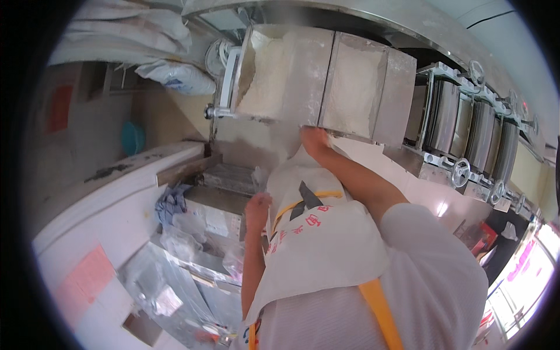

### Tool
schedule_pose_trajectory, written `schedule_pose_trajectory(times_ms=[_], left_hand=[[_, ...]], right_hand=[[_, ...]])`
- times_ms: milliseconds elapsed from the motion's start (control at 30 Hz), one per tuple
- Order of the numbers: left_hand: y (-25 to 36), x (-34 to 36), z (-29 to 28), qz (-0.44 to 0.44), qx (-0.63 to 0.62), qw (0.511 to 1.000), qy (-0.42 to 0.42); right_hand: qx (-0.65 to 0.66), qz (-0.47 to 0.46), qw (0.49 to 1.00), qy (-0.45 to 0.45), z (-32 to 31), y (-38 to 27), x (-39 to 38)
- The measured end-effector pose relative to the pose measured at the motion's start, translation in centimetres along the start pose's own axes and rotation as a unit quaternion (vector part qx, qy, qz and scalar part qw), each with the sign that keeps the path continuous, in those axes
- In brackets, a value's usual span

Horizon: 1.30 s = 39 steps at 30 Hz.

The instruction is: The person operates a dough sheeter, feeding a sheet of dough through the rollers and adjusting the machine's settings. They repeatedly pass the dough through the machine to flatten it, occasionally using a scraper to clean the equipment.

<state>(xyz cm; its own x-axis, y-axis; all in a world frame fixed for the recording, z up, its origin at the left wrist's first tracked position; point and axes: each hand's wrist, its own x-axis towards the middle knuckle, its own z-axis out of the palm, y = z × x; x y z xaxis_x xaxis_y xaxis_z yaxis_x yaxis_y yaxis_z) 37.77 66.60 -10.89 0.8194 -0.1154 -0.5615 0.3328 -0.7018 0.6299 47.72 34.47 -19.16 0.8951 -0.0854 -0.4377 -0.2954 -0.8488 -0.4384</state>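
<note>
From my remote seat I read the bins [306, 76] as dull sheet metal, smudged and dusty; the powder [269, 76] in them looks matt and uneven on top; the rollers [444, 116] are smooth, glossy metal, and the handwheels [461, 165] shine too; the apron [335, 262] is matt cloth, lightly creased; the straps [379, 306] look like flat cloth; the shirt [431, 251] has a fine-textured, matt weave; the bags [181, 240] are thin, crinkled, glossy plastic; the basin [133, 138] looks like smooth plastic.
</note>
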Motion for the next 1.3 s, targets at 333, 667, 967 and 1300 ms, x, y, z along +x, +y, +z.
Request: schedule_pose_trajectory(times_ms=[333,667,967,1300], left_hand=[[11.6,31.9,-9.4,0.162,-0.184,0.969,0.018],[17.2,35.4,-5.0,0.159,-0.441,0.835,-0.287],[18.9,35.3,-6.6,0.171,-0.386,0.86,-0.286],[18.2,35.4,-5.2,0.145,-0.42,0.849,-0.286]], right_hand=[[0.008,0.069,0.994,0.084,1.6,7.7,-10.3],[-0.079,0.248,0.963,0.065,12.2,11.8,-28.8],[0.079,0.379,0.922,-0.016,11.4,6.1,-25.4],[0.111,0.408,0.906,-0.019,10.7,4.9,-26.1]])
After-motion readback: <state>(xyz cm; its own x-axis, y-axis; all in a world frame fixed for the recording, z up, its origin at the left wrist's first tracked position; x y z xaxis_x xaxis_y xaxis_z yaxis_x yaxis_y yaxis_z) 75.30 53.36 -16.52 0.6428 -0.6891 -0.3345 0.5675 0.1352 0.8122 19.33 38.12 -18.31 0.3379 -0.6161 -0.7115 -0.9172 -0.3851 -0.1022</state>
